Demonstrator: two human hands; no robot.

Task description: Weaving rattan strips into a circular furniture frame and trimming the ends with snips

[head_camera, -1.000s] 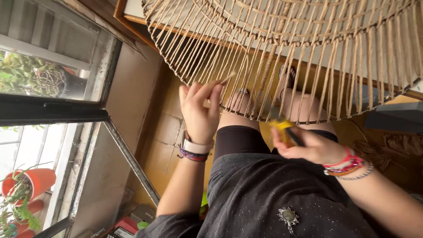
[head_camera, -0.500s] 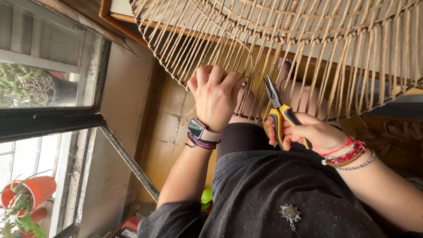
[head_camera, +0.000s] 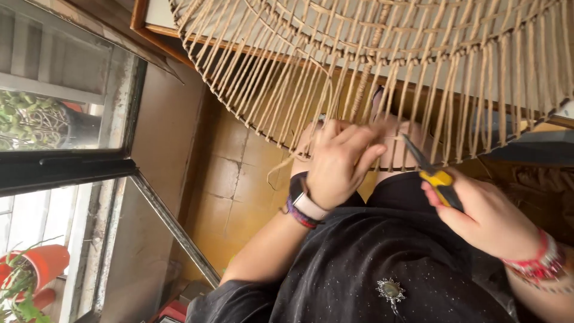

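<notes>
— From the head view, where is the cord they're working on?

— In the woven cane shade [head_camera: 382, 54], at its lower fringe. The left hand [head_camera: 341, 164] has its grip pinched together on one loose strand [head_camera: 311, 128], which curls down and away to the left of the fingers.

— And the cutters?

— The right hand [head_camera: 484, 215] is clamped round the yellow-handled pliers [head_camera: 427, 167]. Their long axis slants up and left, the tip aimed at the left fingertips, almost touching the fringe between the two hands. I cannot tell whether the tip is apart.

— Which hand is nearer the strand?

— The left, it's on it. The pliers sit just beside, to its right.

— Anything else?

— A window [head_camera: 66, 137] off to the left.
</notes>
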